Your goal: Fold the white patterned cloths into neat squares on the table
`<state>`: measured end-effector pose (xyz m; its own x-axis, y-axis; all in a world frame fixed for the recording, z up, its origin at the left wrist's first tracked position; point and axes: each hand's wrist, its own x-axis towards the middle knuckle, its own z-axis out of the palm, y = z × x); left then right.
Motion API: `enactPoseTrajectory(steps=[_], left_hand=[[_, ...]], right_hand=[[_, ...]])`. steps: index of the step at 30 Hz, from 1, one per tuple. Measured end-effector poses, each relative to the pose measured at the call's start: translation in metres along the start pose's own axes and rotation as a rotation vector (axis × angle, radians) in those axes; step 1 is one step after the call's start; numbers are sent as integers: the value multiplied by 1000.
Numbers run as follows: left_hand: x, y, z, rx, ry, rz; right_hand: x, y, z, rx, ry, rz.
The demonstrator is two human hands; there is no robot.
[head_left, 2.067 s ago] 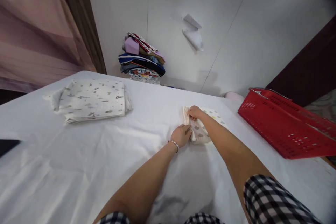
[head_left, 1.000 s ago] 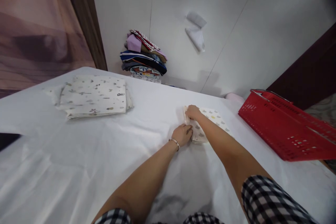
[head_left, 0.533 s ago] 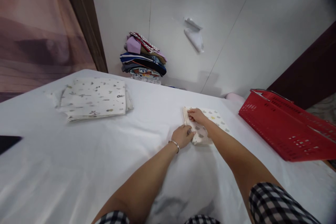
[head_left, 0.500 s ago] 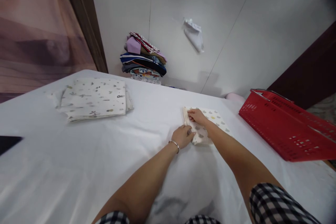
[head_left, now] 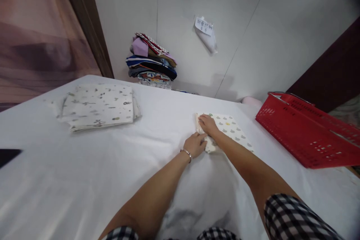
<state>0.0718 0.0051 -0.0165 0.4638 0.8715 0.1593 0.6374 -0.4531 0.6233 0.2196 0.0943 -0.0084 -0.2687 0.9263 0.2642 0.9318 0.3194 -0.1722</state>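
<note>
A cream cloth (head_left: 232,129) printed with small grey shapes and one yellow shape lies folded on the white-covered table. My left hand (head_left: 194,144), with a bracelet at the wrist, holds the cloth's near left corner between thumb and fingers. Just beyond it, my right hand (head_left: 208,124) lies over the folded left edge, its fingers stretched out on the fabric. The two hands almost touch, and my right forearm passes over the cloth's near side. Part of the fold is hidden beneath my fingers.
Another folded patterned cloth (head_left: 98,107) lies at the left of the white table (head_left: 112,176). A red basket (head_left: 303,135) stands at the right. Behind the table's far edge rises a pile of folded clothes (head_left: 153,62). A dark flat object (head_left: 8,156) shows at left.
My right hand has gone from pinching the left edge to lying flatter on it. More of the printed top now shows, spread out to the right.
</note>
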Motion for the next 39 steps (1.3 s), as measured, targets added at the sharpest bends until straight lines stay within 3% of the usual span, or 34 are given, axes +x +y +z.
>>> enactPoseTrajectory(steps=[7,14,17,20,23,27,34,39], left_hand=[[2,1,-2,-7,-16,-1],[5,0,-3,-42,-17,-9],[5,-1,-3,-50,-13,-6],[5,-2,-3,-56,-9,-15],[6,-2,-2,-73,-9,-23],[5,-1,0,-84,-11,-30],[4,-1,-1,-90,-13,-34],[5,1,-2,-92,-32,-30]], right_hand=[[6,4,-11,-1,-118,2],[8,5,-5,-22,-260,42],[7,8,-15,22,-292,32],[-5,23,-33,0,-258,82],[-26,54,-46,-110,-229,213],[-45,89,-45,-166,-294,381],[-53,103,-49,-124,-268,372],[-81,125,-51,-92,-217,508]])
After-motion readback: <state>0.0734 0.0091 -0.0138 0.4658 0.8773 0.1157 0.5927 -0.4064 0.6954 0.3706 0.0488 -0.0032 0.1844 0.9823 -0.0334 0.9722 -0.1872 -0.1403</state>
